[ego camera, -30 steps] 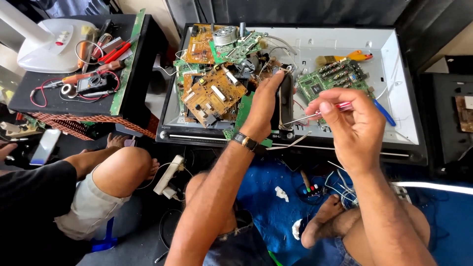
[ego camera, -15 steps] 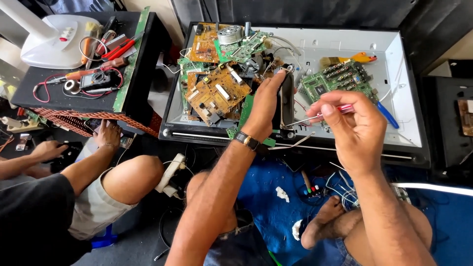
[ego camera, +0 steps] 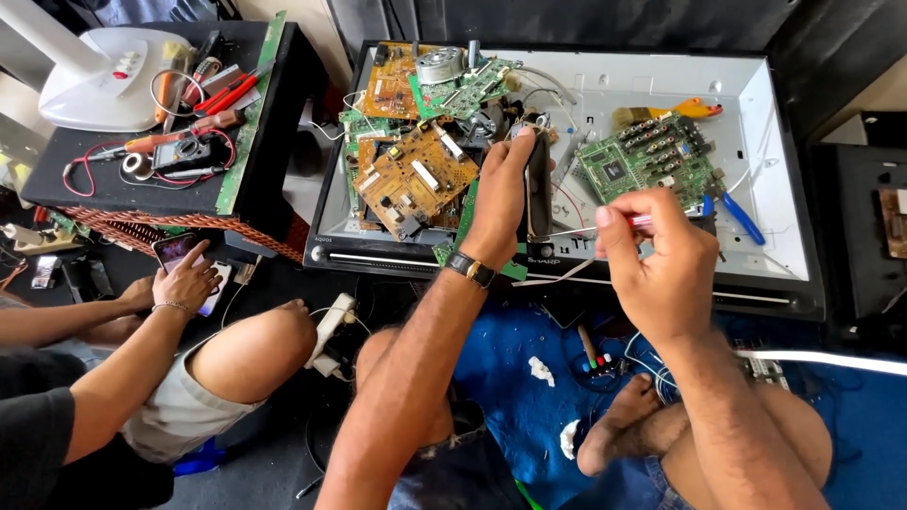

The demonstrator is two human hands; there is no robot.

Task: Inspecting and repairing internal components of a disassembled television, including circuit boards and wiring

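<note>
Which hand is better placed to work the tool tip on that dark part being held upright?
Right. The right hand already pinches the thin red-handled tool, its tip pointing at the dark oblong part. The left hand is wrapped around that part, steadying it over the open chassis.

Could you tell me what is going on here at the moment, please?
A person sits before an opened flat panel chassis strewn with circuit boards. The left hand grips a dark oblong part upright, while the right hand holds a thin tool with a red handle pointed toward it. A green circuit board lies beside them. On the left, another person's hand rests on a phone.
</note>
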